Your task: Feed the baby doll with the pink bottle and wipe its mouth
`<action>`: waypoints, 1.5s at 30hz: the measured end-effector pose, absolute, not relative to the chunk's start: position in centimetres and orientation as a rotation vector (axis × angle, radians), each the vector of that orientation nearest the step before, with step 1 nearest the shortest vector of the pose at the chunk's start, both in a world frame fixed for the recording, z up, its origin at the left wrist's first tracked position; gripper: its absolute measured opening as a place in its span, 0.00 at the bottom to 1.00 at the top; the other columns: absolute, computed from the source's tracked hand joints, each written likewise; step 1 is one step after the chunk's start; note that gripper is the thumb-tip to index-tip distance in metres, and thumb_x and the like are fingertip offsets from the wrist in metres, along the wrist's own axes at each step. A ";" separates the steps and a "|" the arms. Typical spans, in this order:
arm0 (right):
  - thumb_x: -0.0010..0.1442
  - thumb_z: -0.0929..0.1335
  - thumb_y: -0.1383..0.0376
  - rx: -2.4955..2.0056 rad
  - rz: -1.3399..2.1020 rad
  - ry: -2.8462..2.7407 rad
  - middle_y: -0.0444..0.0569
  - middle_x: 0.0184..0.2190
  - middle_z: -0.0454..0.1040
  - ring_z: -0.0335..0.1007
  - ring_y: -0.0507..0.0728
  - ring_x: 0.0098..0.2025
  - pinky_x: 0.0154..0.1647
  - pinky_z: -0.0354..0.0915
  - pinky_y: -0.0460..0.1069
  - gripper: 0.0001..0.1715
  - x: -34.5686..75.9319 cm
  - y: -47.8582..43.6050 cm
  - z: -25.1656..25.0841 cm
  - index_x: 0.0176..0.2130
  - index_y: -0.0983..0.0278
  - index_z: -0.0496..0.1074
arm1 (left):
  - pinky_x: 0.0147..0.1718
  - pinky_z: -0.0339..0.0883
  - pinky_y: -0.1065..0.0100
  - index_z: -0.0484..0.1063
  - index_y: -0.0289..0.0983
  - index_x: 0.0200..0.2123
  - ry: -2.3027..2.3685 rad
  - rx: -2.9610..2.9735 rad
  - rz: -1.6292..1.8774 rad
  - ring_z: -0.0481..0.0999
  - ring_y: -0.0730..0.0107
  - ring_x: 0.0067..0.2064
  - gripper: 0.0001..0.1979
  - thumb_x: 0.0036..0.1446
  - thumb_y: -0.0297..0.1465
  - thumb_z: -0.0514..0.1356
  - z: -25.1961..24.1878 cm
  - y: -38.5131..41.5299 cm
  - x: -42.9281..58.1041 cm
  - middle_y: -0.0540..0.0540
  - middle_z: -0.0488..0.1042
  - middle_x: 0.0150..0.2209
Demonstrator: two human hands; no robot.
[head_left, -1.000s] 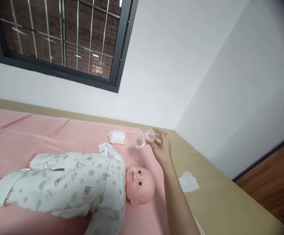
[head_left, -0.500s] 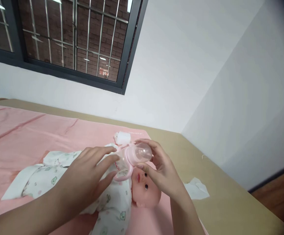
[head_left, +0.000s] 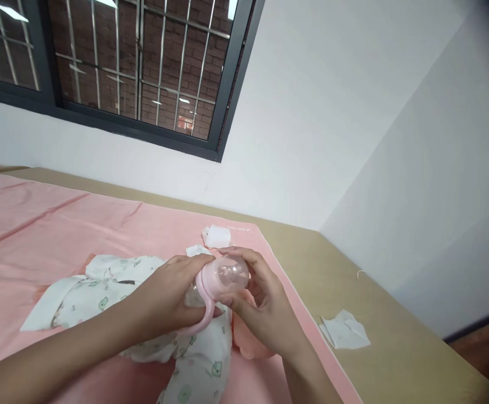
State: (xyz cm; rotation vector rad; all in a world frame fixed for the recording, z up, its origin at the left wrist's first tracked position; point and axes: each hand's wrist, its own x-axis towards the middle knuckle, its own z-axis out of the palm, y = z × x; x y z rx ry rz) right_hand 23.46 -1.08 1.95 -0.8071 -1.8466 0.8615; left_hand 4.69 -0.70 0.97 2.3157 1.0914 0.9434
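A pink baby bottle (head_left: 223,279) with a clear cap and a looped handle is held between both hands above a baby doll (head_left: 143,303). My left hand (head_left: 172,297) wraps the bottle's body from the left. My right hand (head_left: 261,306) pinches the clear cap end with its fingers. The doll lies on its back in a white printed sleepsuit on a pink sheet (head_left: 59,224). My hands hide most of its head; only a bit of pink shows under my right hand.
A folded white cloth (head_left: 216,235) lies on the sheet beyond the doll. A crumpled white tissue (head_left: 345,331) rests on the tan surface (head_left: 396,348) to the right. White walls meet in a corner behind, and a barred window is at the upper left.
My right hand brought the bottle from the far side of the sheet to above the doll's head. My left hand came in and closed on the bottle's body.
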 end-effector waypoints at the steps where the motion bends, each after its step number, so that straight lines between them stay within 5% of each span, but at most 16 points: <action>1: 0.49 0.75 0.61 -0.814 0.858 -1.833 0.48 0.50 0.69 0.69 0.57 0.50 0.48 0.71 0.52 0.29 23.5 -1.0 1.9 0.50 0.52 0.68 | 0.45 0.65 0.63 0.68 0.41 0.43 1.108 2.335 0.941 0.74 0.62 0.42 0.16 0.49 0.29 0.60 0.8 -0.6 4.7 0.48 0.75 0.43; 14: 0.47 0.76 0.60 -0.836 1.068 -1.656 0.49 0.49 0.72 0.69 0.57 0.52 0.44 0.73 0.51 0.22 23.8 0.3 1.4 0.43 0.56 0.73 | 0.28 0.58 0.68 0.66 0.40 0.32 1.265 2.368 0.790 0.68 0.67 0.28 0.06 0.46 0.28 0.55 0.9 -0.6 4.6 0.52 0.69 0.26; 29: 0.49 0.75 0.59 -0.819 1.053 -1.680 0.50 0.49 0.73 0.71 0.58 0.49 0.42 0.74 0.52 0.22 23.7 0.5 1.6 0.44 0.57 0.72 | 0.34 0.61 0.67 0.67 0.40 0.38 1.208 2.387 0.830 0.70 0.65 0.34 0.12 0.47 0.29 0.56 0.4 0.1 4.4 0.50 0.72 0.34; 37: 0.51 0.73 0.57 -0.860 0.668 -1.417 0.52 0.52 0.72 0.69 0.59 0.53 0.50 0.69 0.55 0.23 28.3 3.9 1.6 0.47 0.57 0.70 | 0.29 0.59 0.69 0.67 0.42 0.46 1.412 2.279 0.856 0.73 0.62 0.33 0.17 0.50 0.33 0.56 0.5 2.1 2.8 0.50 0.74 0.34; 41: 0.46 0.74 0.55 -1.070 0.433 -1.264 0.55 0.51 0.72 0.69 0.61 0.51 0.53 0.65 0.59 0.29 33.0 9.1 -1.5 0.47 0.62 0.70 | 0.28 0.59 0.70 0.65 0.42 0.47 1.541 2.139 0.952 0.72 0.64 0.30 0.19 0.50 0.36 0.56 0.3 4.6 0.8 0.51 0.74 0.31; 45: 0.44 0.70 0.58 -1.328 0.305 -1.347 0.58 0.52 0.70 0.67 0.64 0.53 0.53 0.64 0.61 0.29 36.3 13.6 -7.5 0.47 0.65 0.71 | 0.43 0.60 0.64 0.64 0.43 0.50 1.771 2.104 1.057 0.74 0.62 0.35 0.26 0.46 0.39 0.61 -0.6 7.2 -1.0 0.52 0.76 0.34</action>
